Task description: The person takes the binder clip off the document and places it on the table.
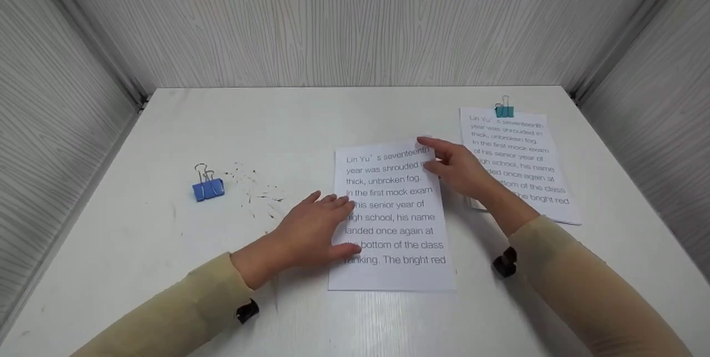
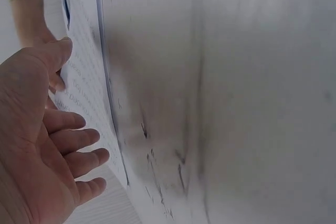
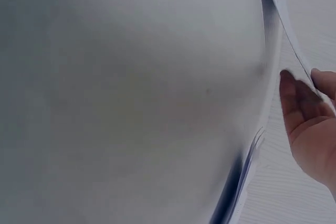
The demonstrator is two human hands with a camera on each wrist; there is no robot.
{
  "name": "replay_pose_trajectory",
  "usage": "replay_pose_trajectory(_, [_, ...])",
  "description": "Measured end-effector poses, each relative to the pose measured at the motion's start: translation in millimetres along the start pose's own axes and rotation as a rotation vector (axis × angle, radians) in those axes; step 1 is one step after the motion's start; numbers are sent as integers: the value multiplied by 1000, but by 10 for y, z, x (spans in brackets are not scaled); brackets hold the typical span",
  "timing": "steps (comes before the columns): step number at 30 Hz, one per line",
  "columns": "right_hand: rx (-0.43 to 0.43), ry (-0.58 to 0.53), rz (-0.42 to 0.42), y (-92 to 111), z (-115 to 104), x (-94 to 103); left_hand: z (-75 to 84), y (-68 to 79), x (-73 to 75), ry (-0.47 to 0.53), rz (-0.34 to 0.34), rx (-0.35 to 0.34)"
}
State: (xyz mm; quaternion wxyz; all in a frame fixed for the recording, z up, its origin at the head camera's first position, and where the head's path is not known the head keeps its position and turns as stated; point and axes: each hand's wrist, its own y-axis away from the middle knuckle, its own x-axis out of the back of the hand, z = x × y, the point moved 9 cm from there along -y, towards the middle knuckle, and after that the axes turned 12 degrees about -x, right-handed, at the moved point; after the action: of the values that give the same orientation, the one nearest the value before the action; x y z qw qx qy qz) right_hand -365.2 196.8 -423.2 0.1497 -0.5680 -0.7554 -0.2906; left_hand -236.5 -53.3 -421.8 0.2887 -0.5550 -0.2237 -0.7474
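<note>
A stack of printed paper lies unclipped in the middle of the table. My left hand is at its left edge, thumb and fingertips over the printed lines. In the left wrist view, the left hand has its fingers slightly bent and apart. Near the stack's upper right corner, my right hand pinches the edge. The right wrist view has the paper edge running in between the thumb and the fingers of the right hand.
To the right lies another printed stack, partly behind the right forearm, with a teal binder clip on its top edge. A blue binder clip stands on the left, beside dark marks on the white table. Wood-grain panels enclose the table.
</note>
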Motion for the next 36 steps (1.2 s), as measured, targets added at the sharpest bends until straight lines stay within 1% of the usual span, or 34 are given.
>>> replay_pose_trajectory(1, [-7,39,19,3,2,4,6,-3,-21,-5,-8,1])
replay_pose_trajectory(4, [17,198,84,67,-52,6,35,-3,-62,-18,-20,4])
replay_pose_trajectory(6, [48,315,118,162,-121,-19,59,4,-74,-22,-23,2])
replay_pose_trajectory(8, [92,429,132,308,-202,-74,95,15,-82,-21,-23,-1])
replay_pose_trajectory(12, [123,587,78,648,-285,-263,171,40,-88,-24,-19,-15])
replay_pose_trajectory(17, [120,738,-2,1006,-208,-483,225,55,-120,-60,-24,-27])
replay_pose_trajectory(21, [165,809,-25,1214,-159,-590,224,60,-154,-79,-37,-20])
replay_pose_trajectory(26, [215,837,-53,1367,-133,-681,224,69,-174,-80,-44,-15])
replay_pose_trajectory(31, [247,858,-97,1424,-107,-735,226,61,-197,-69,-70,-7])
replay_pose_trajectory(36, [257,859,-104,1378,-88,-745,185,57,-208,-64,-83,15])
